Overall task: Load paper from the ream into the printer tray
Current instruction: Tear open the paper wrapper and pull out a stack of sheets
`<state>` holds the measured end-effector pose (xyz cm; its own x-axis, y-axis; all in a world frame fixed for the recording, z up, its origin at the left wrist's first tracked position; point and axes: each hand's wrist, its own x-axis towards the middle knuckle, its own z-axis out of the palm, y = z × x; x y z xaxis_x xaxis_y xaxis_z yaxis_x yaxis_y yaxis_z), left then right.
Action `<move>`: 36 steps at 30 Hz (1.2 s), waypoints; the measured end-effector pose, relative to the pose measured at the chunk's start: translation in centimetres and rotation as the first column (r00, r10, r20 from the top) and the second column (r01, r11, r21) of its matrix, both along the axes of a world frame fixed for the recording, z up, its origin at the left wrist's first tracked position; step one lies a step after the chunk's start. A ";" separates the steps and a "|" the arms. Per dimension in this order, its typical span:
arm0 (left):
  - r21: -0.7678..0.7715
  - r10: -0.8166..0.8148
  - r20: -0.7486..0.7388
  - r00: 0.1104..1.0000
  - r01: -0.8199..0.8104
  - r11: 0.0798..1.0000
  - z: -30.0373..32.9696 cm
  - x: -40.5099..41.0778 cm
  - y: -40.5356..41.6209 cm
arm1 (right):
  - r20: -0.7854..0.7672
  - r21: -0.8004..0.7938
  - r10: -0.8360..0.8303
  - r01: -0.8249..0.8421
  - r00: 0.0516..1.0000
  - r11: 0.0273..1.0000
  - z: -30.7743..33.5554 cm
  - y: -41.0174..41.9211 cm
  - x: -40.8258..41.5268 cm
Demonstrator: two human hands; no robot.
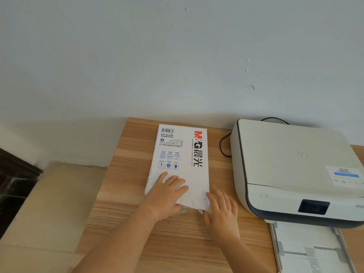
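A white-wrapped ream of paper (183,154) with red and black lettering lies flat on the wooden desk (126,194), its torn near end toward me. My left hand (167,196) rests palm down on that near end, fingers spread over the wrapper. My right hand (222,211) lies at the ream's near right corner, fingertips touching the torn wrapper edge. To the right stands a white and dark grey printer (291,170). Its paper tray (309,249) is pulled out toward me at the lower right and looks to hold no stack of paper.
A black cable (223,146) loops on the desk between the ream and the printer. A white wall (177,56) stands right behind the desk. The desk's left edge drops to a beige floor (49,203), with dark furniture at the far left.
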<state>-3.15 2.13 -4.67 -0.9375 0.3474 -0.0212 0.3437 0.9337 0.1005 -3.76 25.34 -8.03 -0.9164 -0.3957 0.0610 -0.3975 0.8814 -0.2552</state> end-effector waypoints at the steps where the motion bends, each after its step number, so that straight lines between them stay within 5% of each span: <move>1: 0.027 -0.015 -0.037 0.999 0.016 1.000 0.1 -0.1 -0.1 | 0.009 -0.010 0.004 -0.004 1.000 1.000 0.1 -0.1 0.0; 20: -0.162 -0.028 0.237 0.971 0.068 0.985 4.8 -5.9 1.0 | 0.215 -0.221 0.086 -0.038 0.973 0.975 4.0 -5.0 -4.1; 25: 0.024 0.043 0.143 0.989 -0.047 0.999 4.5 -4.1 0.2 | 0.222 -0.229 0.162 -0.110 0.962 0.967 4.5 -5.6 -5.1; 30: 0.273 0.252 -0.257 0.933 -0.180 0.945 3.8 0.4 -1.3 | 0.290 -0.239 0.162 -0.093 0.943 0.966 5.4 -5.6 -6.2; 33: 0.322 0.307 -0.223 0.925 -0.227 0.919 2.6 3.6 -1.5 | 0.316 -0.238 0.159 -0.084 0.935 0.967 5.5 -5.5 -6.4; 36: 0.209 0.279 -0.043 0.959 -0.265 0.942 0.8 5.4 -1.3 | 0.305 -0.225 0.184 -0.117 0.935 0.967 5.5 -5.4 -5.8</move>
